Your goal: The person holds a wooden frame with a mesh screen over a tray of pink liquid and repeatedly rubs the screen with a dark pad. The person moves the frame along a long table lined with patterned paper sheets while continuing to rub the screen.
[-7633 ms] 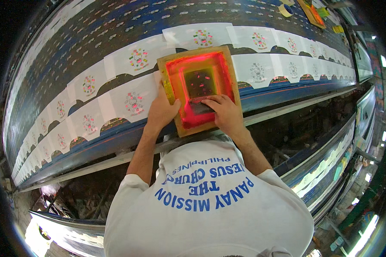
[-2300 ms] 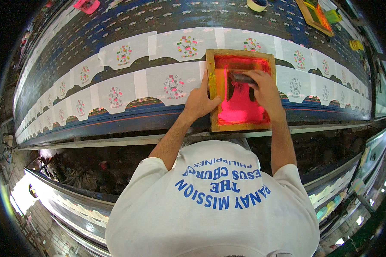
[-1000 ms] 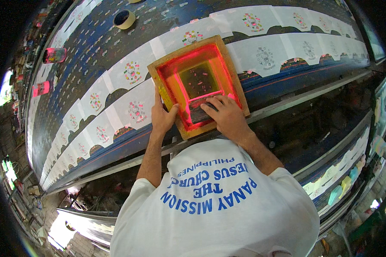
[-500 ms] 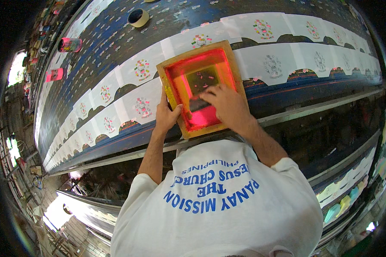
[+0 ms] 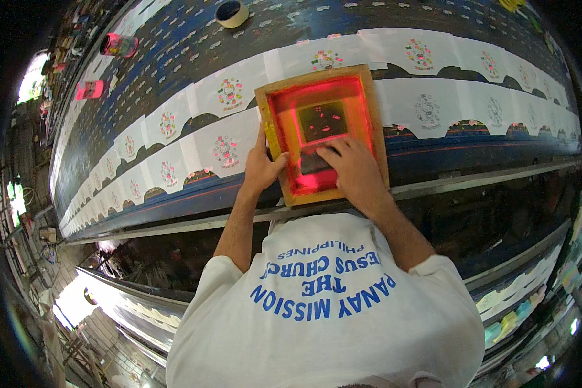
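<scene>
Looks like inking: clamping left rim of wooden-framed printing screen [image 5: 323, 121], set over white panels [image 5: 204, 150] on desk [image 5: 449, 155], with fingers of left hand [image 5: 263, 169]; pinching dark squeegee [image 5: 311, 163] in those of right hand [image 5: 355, 169], beside pink ink [image 5: 315, 182]. Probably calls next for even stroke, screen held flat.

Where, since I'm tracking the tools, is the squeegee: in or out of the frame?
In: the right hand holds the squeegee inside the frame, whose wooden sides surround it.

Bright light [image 5: 73, 301] glares beside a grey paved floor [image 5: 105, 331].
</scene>
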`<move>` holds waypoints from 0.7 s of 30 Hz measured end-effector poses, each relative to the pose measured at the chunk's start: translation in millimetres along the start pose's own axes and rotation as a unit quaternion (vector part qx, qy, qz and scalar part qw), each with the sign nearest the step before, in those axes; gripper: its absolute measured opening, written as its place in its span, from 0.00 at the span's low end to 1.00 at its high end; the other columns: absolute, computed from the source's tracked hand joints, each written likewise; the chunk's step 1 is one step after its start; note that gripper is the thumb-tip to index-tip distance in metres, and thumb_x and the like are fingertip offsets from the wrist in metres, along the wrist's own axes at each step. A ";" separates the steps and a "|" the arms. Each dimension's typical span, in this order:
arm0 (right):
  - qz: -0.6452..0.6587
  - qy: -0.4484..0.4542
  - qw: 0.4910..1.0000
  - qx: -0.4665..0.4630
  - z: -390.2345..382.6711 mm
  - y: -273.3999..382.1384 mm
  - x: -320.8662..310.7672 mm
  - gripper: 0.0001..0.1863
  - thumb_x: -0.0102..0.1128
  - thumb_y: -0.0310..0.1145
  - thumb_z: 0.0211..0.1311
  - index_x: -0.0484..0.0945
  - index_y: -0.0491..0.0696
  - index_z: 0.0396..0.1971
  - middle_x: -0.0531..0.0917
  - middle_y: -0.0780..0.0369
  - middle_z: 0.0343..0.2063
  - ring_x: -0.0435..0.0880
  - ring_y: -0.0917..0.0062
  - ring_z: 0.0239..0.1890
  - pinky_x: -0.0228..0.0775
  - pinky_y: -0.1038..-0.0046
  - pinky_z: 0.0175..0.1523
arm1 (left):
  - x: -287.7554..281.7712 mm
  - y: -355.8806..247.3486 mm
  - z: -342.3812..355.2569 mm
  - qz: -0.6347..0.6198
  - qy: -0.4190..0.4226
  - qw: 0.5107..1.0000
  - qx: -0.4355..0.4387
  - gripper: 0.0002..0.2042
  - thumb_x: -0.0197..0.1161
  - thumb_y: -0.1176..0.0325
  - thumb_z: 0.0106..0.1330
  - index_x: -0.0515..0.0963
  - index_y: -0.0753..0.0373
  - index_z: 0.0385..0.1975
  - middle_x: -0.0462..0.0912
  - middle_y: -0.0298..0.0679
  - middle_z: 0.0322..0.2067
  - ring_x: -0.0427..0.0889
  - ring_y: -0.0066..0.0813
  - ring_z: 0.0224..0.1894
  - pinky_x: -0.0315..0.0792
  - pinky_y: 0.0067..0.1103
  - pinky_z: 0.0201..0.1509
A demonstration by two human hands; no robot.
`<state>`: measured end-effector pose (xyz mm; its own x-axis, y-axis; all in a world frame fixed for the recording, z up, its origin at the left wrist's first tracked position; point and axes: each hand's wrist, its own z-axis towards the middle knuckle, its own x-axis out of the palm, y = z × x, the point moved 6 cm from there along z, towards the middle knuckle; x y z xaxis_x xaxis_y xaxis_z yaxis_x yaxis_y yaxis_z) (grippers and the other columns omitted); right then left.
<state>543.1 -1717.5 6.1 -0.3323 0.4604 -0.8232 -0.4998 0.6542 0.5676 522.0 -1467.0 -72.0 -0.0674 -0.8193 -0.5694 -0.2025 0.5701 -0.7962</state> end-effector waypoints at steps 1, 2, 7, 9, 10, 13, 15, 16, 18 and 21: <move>0.000 0.025 1.000 0.007 -11.8 4.5 2.9 0.30 0.70 0.18 0.56 0.86 0.47 0.62 0.86 0.57 0.58 0.83 0.56 0.64 0.76 0.56 0.73 | -1.4 -1.0 0.3 0.001 0.001 1.000 -0.003 0.55 0.74 0.65 0.65 0.44 0.61 0.89 0.91 0.59 0.56 0.94 0.52 0.57 0.87 0.39 0.61; -0.002 0.048 0.999 0.016 -17.8 6.5 3.5 0.30 0.70 0.18 0.56 0.86 0.47 0.63 0.86 0.58 0.58 0.83 0.56 0.64 0.76 0.56 0.73 | -0.5 -3.1 1.2 0.000 0.003 1.000 -0.004 0.55 0.74 0.65 0.65 0.44 0.61 0.89 0.92 0.59 0.56 0.94 0.53 0.56 0.87 0.39 0.61; 0.037 0.061 0.997 0.022 16.7 -8.9 -8.3 0.28 0.68 0.19 0.61 0.87 0.51 0.62 0.87 0.58 0.58 0.83 0.59 0.64 0.78 0.57 0.71 | 0.5 7.4 1.4 -0.022 0.009 1.000 0.007 0.55 0.74 0.64 0.66 0.43 0.61 0.89 0.93 0.58 0.53 0.95 0.55 0.52 0.89 0.40 0.56; 0.021 0.024 0.999 0.013 52.4 -20.6 -13.8 0.26 0.68 0.19 0.63 0.87 0.51 0.62 0.87 0.58 0.58 0.83 0.59 0.64 0.78 0.56 0.71 | -0.7 4.5 0.8 -0.006 0.006 1.000 0.013 0.55 0.74 0.64 0.66 0.43 0.61 0.89 0.93 0.58 0.52 0.96 0.55 0.51 0.89 0.40 0.55; 0.000 0.014 1.000 0.014 74.6 -25.7 -18.3 0.25 0.67 0.20 0.64 0.87 0.51 0.62 0.88 0.58 0.58 0.83 0.58 0.64 0.78 0.56 0.71 | -1.3 2.1 0.6 -0.004 0.011 1.000 0.009 0.55 0.74 0.64 0.66 0.43 0.61 0.89 0.93 0.59 0.51 0.95 0.56 0.50 0.89 0.41 0.55; -0.013 -0.007 0.999 0.036 92.4 -31.0 -24.7 0.24 0.67 0.20 0.66 0.87 0.50 0.62 0.88 0.57 0.59 0.83 0.56 0.64 0.78 0.55 0.71 | -1.7 -0.9 7.1 -0.004 0.023 1.000 0.015 0.56 0.74 0.63 0.66 0.42 0.60 0.89 0.93 0.60 0.50 0.95 0.59 0.49 0.89 0.43 0.54; -0.004 -0.011 0.999 0.036 89.1 -29.6 -18.5 0.25 0.66 0.20 0.65 0.87 0.50 0.62 0.87 0.57 0.60 0.83 0.55 0.64 0.77 0.55 0.71 | -0.9 2.1 3.9 0.005 0.017 0.999 0.028 0.57 0.74 0.61 0.66 0.41 0.60 0.89 0.93 0.61 0.49 0.94 0.62 0.49 0.89 0.44 0.54; -0.005 -0.013 0.999 0.032 80.4 -27.7 -16.1 0.26 0.66 0.19 0.64 0.87 0.50 0.62 0.87 0.57 0.61 0.83 0.55 0.65 0.77 0.55 0.71 | -1.6 6.1 5.0 0.013 0.021 1.000 0.018 0.57 0.75 0.60 0.66 0.41 0.60 0.89 0.93 0.61 0.50 0.94 0.63 0.49 0.88 0.45 0.54; -0.004 0.000 0.999 0.039 55.2 -19.8 -8.1 0.28 0.64 0.17 0.62 0.87 0.50 0.62 0.86 0.57 0.62 0.82 0.55 0.65 0.77 0.55 0.72 | 0.5 6.3 4.5 0.019 0.027 0.999 -0.006 0.58 0.75 0.59 0.65 0.40 0.61 0.89 0.92 0.62 0.50 0.93 0.65 0.48 0.88 0.47 0.54; -0.002 0.015 0.998 0.065 7.2 2.8 -0.5 0.31 0.61 0.14 0.58 0.88 0.50 0.62 0.86 0.56 0.62 0.82 0.54 0.66 0.76 0.55 0.73 | 0.7 4.7 2.6 0.018 0.015 1.000 0.007 0.59 0.75 0.57 0.65 0.40 0.63 0.89 0.92 0.62 0.50 0.93 0.66 0.48 0.87 0.48 0.55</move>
<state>547.7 -1711.5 8.3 -0.3557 0.4411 -0.8239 -0.3932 0.7291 0.5601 523.5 -1464.8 -76.6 -0.1047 -0.7994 -0.5916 -0.1855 0.6001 -0.7781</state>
